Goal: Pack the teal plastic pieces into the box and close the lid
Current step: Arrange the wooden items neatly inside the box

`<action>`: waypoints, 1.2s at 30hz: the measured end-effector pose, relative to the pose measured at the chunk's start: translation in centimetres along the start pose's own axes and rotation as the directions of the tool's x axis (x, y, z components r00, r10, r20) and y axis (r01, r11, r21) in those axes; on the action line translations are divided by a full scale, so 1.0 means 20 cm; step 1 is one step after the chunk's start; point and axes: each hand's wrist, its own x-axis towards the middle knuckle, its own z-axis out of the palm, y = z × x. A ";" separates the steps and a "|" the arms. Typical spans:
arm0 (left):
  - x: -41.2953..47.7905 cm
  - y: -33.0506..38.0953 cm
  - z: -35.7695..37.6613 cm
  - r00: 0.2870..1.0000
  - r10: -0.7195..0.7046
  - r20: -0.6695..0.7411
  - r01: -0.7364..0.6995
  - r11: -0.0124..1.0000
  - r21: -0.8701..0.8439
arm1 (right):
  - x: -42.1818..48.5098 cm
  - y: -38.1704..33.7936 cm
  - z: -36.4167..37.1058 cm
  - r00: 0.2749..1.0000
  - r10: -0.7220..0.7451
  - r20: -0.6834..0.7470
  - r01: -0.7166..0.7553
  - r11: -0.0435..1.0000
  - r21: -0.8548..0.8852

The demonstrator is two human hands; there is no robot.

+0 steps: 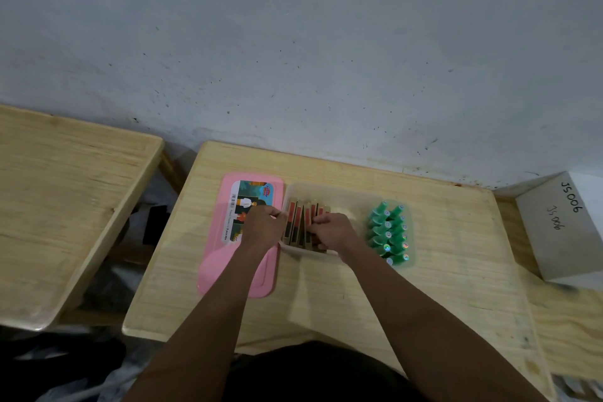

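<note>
Mid-frame, right grip [329,232] pinches red-and-gold flat packets [301,222] in the translucent plastic box [342,194] beside teal plastic pieces [388,232]; left grip [264,222] curled, hold unclear.

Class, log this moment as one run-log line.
left hand: at box rim, grip unclear | right hand: grips red cards in box | teal pieces: in box, right end | lid: off, left of box

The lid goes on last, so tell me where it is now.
Head view: the lid lies flat on the table, just left of the box, with the left forearm crossing over its right part.
</note>
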 end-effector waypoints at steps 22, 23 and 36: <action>0.01 0.00 0.01 1.000 0.004 0.005 -0.004 1.000 -0.009 | 0.03 0.11 -0.09 0.999 -0.026 -0.036 0.010 0.924 -0.382; 0.00 0.00 0.01 1.000 0.006 0.006 -0.006 1.000 -0.003 | 0.03 0.11 -0.09 0.999 -0.027 -0.040 0.008 0.916 -0.401; 0.01 -0.01 0.01 1.000 0.006 -0.002 -0.006 1.000 -0.024 | -0.02 0.08 -0.10 0.967 -0.137 -0.216 0.057 0.939 -0.340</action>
